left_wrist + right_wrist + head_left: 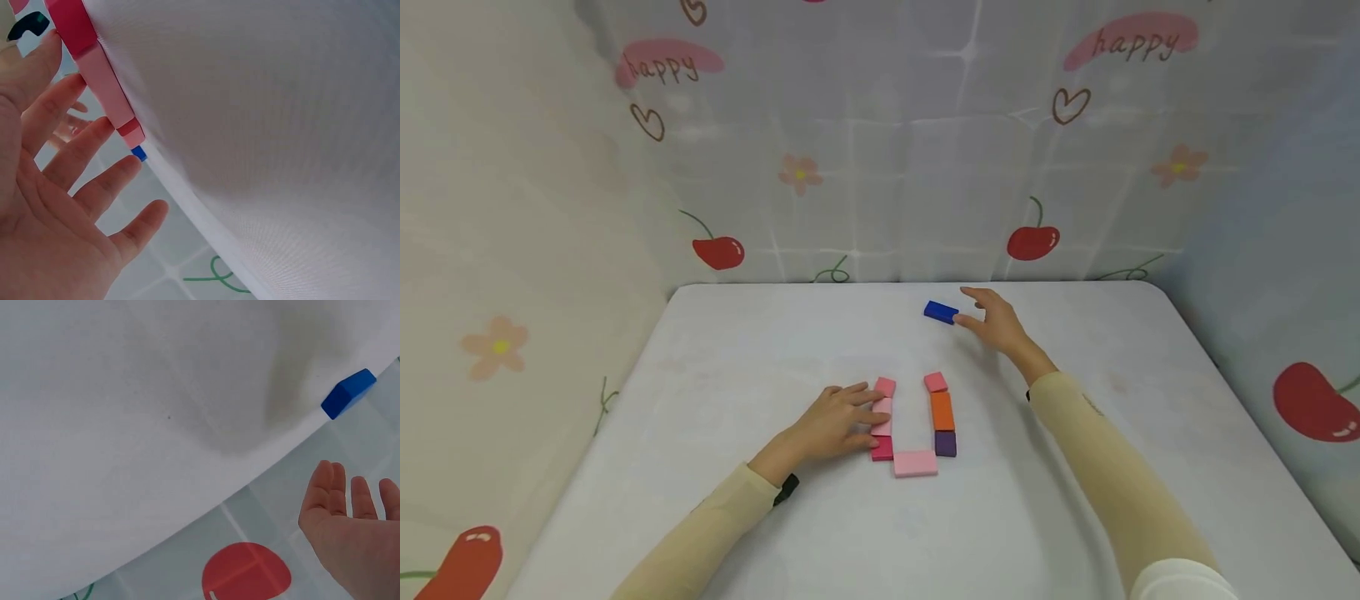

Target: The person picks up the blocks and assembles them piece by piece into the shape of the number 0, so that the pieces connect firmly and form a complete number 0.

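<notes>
My left hand [829,423] lies with spread fingers along the left column of blocks. That column has a small pink block [886,386] at the far end, a light pink block [883,414] and a crimson block [883,452]. In the left wrist view, the fingertips [74,80] touch or nearly touch the column's side. Near the table's back edge, my right hand [997,323] reaches beside a blue block [940,312], thumb and fingers apart. The right wrist view shows the blue block [349,394] outside the fingers; contact with the thumb is unclear.
The right column holds a small pink block [936,382], an orange block [942,412] and a purple block [945,443]. A light pink block [915,464] lies crosswise at the near end between the columns. The white table [760,333] meets a patterned curtain [895,167] behind.
</notes>
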